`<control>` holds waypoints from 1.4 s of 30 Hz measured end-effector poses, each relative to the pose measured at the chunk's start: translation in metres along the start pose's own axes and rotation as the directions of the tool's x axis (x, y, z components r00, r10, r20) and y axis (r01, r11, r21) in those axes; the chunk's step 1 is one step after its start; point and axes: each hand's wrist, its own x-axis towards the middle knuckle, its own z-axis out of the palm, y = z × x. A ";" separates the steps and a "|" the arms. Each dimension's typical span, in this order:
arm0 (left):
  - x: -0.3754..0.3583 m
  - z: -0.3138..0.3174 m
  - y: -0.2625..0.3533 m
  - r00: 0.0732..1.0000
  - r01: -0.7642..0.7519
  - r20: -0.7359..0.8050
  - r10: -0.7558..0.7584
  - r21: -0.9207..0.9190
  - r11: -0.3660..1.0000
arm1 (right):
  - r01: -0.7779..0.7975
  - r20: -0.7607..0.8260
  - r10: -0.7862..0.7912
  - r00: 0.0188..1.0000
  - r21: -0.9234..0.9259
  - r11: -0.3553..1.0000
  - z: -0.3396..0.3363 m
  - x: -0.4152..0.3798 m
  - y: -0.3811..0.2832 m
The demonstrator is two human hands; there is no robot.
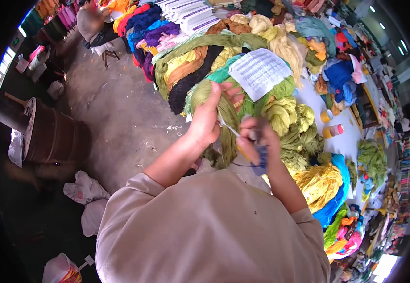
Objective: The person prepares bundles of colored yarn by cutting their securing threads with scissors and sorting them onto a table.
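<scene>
My left hand [207,115] is wrapped round a hank of olive-green yarn [228,141], which hangs down in front of my chest. A thin white strand [229,126] runs from the hank to my right hand [264,141]. That hand is closed and smeared by motion. Something dark blue shows below its fingers, but its kind is too blurred to make out. Just beyond my hands, a printed sheet of paper [260,73] lies on the heaped green yarn [280,115].
Hanks of many colours cover the table, with golden yarn [318,186] at my right. Two yarn cones [333,131] stand on the white tabletop. White booklets [188,16] are stacked at the back. A rusty drum [56,132] stands left; a person [91,26] sits further off.
</scene>
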 end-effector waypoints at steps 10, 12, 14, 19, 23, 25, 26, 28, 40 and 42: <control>0.021 -0.028 0.022 0.930 -0.326 -0.103 0.352 0.207 0.922 | -0.153 0.000 0.189 0.982 0.590 0.792 -0.081 -0.079 0.002; 0.022 -0.031 0.030 0.927 -0.340 -0.089 0.364 0.206 0.917 | -0.508 0.138 0.489 0.861 0.179 0.843 -0.104 -0.110 0.016; 0.018 -0.024 0.028 0.933 -0.347 -0.010 0.361 0.253 0.903 | -0.603 0.107 0.698 0.708 -0.423 0.676 -0.105 -0.126 0.026; 0.000 -0.001 0.016 0.795 -0.605 0.564 0.222 0.713 0.355 | -0.428 -0.128 0.409 0.904 -0.237 0.872 -0.076 -0.102 0.047; -0.013 0.033 0.007 0.594 -0.796 0.777 0.206 0.605 0.014 | 0.077 -0.165 -0.078 0.983 -0.015 0.997 -0.015 -0.025 0.019; -0.010 0.033 0.025 0.554 -0.832 0.819 0.148 0.551 0.064 | -0.218 -0.173 0.489 0.855 0.735 0.642 0.001 -0.007 0.006; -0.011 0.031 0.037 0.544 -0.824 0.835 0.084 0.551 -0.134 | -0.027 -0.060 0.022 0.998 -0.084 0.996 -0.010 -0.010 0.010; -0.010 0.012 0.054 0.609 -0.704 0.792 -0.033 0.521 -0.483 | -0.004 -0.205 0.018 0.979 0.067 0.998 -0.027 -0.023 0.037; -0.013 -0.005 0.047 0.901 -0.019 0.366 0.233 -0.503 0.864 | 0.061 -0.053 -0.094 0.994 -0.441 0.895 -0.038 -0.034 0.026; -0.009 0.007 0.041 0.916 0.053 0.343 0.207 -0.617 0.785 | 0.049 -0.098 -0.084 0.992 -0.313 0.948 -0.031 -0.032 0.021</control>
